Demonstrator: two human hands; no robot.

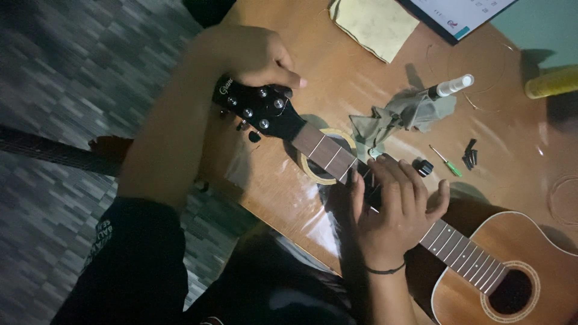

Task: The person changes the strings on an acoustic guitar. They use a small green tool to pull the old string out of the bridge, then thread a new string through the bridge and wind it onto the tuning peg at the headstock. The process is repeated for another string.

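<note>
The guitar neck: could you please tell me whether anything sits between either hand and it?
Nothing visible does. The left hand grips the headstock directly, and the right hand lies on the neck itself.
</note>
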